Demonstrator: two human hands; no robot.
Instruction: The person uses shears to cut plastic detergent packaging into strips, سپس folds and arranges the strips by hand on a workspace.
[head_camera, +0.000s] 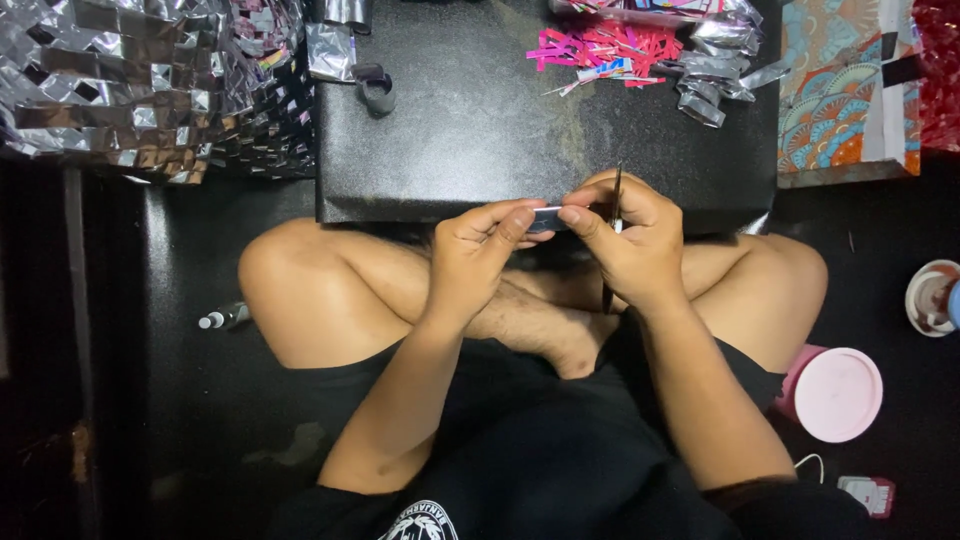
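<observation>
Sitting cross-legged on the dark floor, low black table (480, 110) in front of my knees

My left hand (475, 255) pinches one end of a small silvery strip (546, 219) between thumb and forefinger; it sits between my two hands, just at the near edge of the table. My right hand (630, 240) pinches the other end with its fingertips and is closed at the same time around a thin dark tool (614, 215), probably scissors or tweezers, which stands nearly upright through the fist. Cannot tell which, too much is hidden

On the table: a heap of pink paper scraps (605, 48) at the far side, crumpled foil pieces (715, 70) just right of it, a small grey roll (376, 92) near the left edge. A big woven foil mat (150, 85) lies off the left. A patterned bag (845, 85) on the right, a pink lid (835, 393) by my right knee, a small bottle (222, 318) by my left

Risks as I judge them: the strip is small and slick, so a loose pinch could let it drop into my lap. The tool's point is close to my right fingers and bare leg; a slip could nick skin. Pulling unevenly could crease or tear the foil
</observation>
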